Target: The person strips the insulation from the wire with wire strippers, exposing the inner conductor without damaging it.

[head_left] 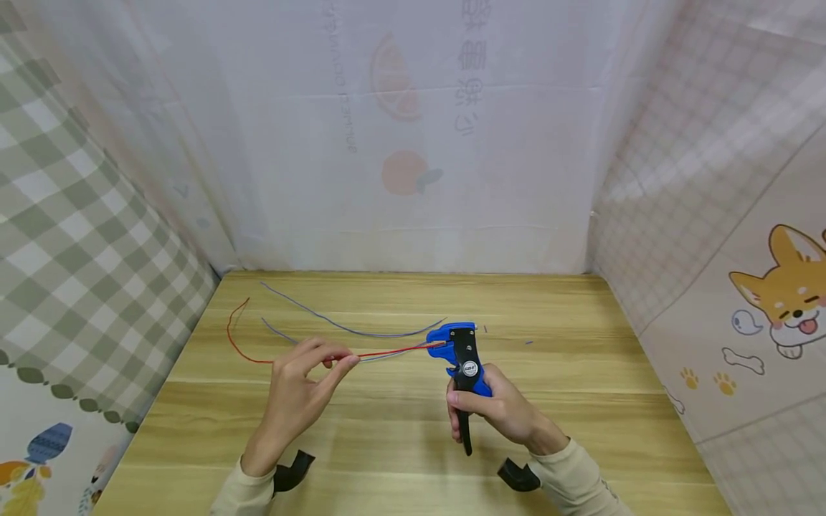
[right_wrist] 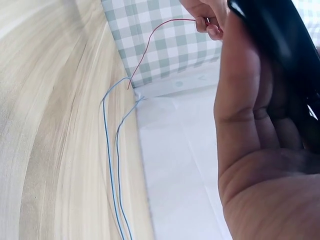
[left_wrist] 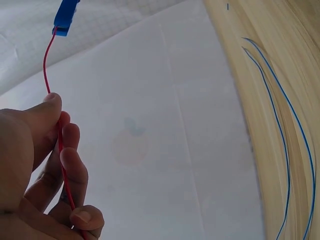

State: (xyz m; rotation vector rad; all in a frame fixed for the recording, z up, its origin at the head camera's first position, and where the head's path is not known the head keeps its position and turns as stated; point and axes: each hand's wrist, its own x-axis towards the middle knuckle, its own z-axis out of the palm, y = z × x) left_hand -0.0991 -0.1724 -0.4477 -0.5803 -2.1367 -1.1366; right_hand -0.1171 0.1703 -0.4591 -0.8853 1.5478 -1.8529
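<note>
My left hand (head_left: 302,387) pinches a red wire (head_left: 393,351) between thumb and fingers. From there one end of the wire runs right into the jaws of a blue and black wire stripper (head_left: 466,365). The other end curves off to the left past the hand. Around the stripper's handles my right hand (head_left: 500,407) is curled, with the tool's head pointing left. In the left wrist view the red wire (left_wrist: 46,70) reaches the blue tip of the stripper (left_wrist: 65,20). The right wrist view shows the black handle (right_wrist: 275,40) in the palm.
Two blue wires lie on the wooden table (head_left: 387,444); the farther blue wire (head_left: 348,328) bows behind the hands. Small blue scraps, one a short piece (head_left: 529,342), lie right of the stripper. Printed cloth walls (head_left: 413,236) enclose the table at the back and sides.
</note>
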